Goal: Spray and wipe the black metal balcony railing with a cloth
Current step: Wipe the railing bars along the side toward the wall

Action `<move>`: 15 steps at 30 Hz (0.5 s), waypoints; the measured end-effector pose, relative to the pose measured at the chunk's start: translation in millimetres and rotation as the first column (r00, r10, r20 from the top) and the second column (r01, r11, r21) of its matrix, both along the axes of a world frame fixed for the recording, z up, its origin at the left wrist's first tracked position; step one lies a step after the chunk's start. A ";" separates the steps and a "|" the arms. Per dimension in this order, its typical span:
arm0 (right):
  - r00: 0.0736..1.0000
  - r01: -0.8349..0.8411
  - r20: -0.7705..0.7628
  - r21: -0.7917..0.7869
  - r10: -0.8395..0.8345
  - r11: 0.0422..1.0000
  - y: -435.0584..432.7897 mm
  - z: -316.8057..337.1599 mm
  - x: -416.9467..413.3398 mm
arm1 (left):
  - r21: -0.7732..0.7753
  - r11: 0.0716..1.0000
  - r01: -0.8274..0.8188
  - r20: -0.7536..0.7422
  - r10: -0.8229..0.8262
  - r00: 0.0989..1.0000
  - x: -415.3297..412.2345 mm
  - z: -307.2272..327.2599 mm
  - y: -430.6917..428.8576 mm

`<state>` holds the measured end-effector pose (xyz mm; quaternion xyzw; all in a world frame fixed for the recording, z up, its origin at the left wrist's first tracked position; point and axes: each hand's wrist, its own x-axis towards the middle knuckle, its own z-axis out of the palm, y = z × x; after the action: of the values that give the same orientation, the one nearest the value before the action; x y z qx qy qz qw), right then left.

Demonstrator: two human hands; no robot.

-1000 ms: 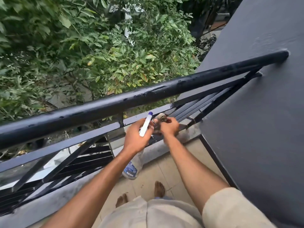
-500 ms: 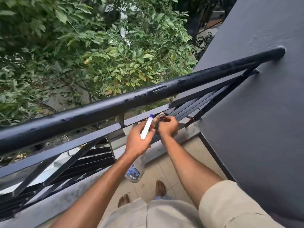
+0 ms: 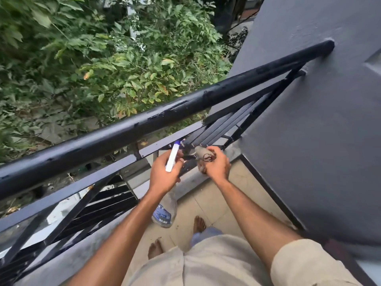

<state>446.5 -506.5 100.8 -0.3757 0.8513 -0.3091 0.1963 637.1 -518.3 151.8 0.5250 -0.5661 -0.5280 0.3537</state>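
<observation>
The black metal railing (image 3: 127, 131) runs diagonally from lower left to the dark wall at upper right, with flat slats (image 3: 218, 129) below its round top bar. My left hand (image 3: 165, 172) grips a clear spray bottle (image 3: 165, 211) by its white and blue spray head (image 3: 172, 156), the nozzle pointing at the slats. My right hand (image 3: 216, 164) holds a bunched grey-brown cloth (image 3: 203, 154) against the lower slats, just right of the nozzle.
A dark grey wall (image 3: 313, 131) closes the balcony on the right. My bare feet (image 3: 199, 223) stand on the beige tiled floor (image 3: 243, 195). Green bushes (image 3: 115, 65) lie beyond and below the railing.
The two hands have drawn a little apart: the right hand and cloth shifted right along the lower slats. The view also tilted, so the railing looks steeper.
</observation>
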 end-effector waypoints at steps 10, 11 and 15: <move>0.965 -0.122 0.224 -0.072 0.135 0.990 -44.6 -39.2 20.2 | 0.026 0.999 -0.036 -0.030 0.037 0.999 -26.4 -8.0 -1.7; 0.966 -0.136 0.210 -0.097 0.153 0.986 -42.5 -47.9 27.1 | 0.027 0.999 -0.047 -0.027 0.048 0.998 -28.7 -6.4 -2.1; 0.935 -0.351 -0.093 -0.126 0.341 0.928 -46.2 -73.7 6.7 | 0.041 0.994 -0.101 -0.015 0.101 0.995 -45.3 -8.3 -8.6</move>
<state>453.2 -552.7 27.1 -0.5433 0.7541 -0.3156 0.1913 591.8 -526.9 143.5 0.5554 -0.5252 -0.5250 0.3742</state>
